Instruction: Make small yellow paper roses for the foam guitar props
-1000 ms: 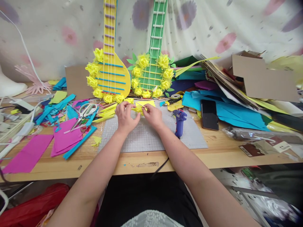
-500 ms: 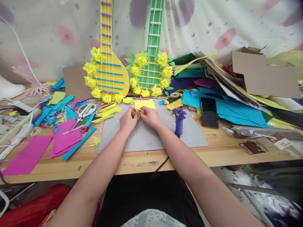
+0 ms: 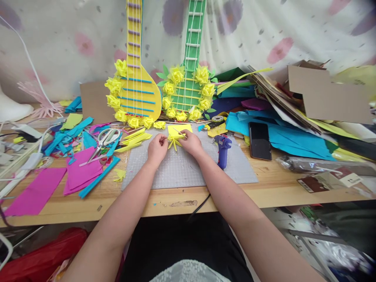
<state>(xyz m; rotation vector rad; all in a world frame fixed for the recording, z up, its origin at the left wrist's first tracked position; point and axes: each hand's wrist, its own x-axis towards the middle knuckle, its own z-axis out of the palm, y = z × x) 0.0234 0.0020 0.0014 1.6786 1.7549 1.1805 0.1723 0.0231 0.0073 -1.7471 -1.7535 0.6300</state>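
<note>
Here's the yellow paper piece (image 3: 174,144), pointed tips splaying downward, right in the gap between the two hands, above the grey cutting mat (image 3: 170,172). It sits just left of the right hand (image 3: 191,143), close against that grip, where thumb and fingers pinch a thin stick (image 3: 178,132) slanting up and left over the paper. Across the gap, the left hand (image 3: 157,150) has its fingertips pressed together beside the paper; whether anything is caught in that grip, I can't tell. Just behind, a flat yellow sheet (image 3: 179,128) lies on the mat. Out to the left, folded yellow strips (image 3: 133,140), then scissors (image 3: 108,137) over coloured scraps; over to the right, a blue glue gun (image 3: 223,150), and farther along the desk (image 3: 88,209) a phone (image 3: 260,141). At the back stand a yellow paper instrument (image 3: 148,92) and a green one (image 3: 190,82), both trimmed with yellow flowers!
</note>
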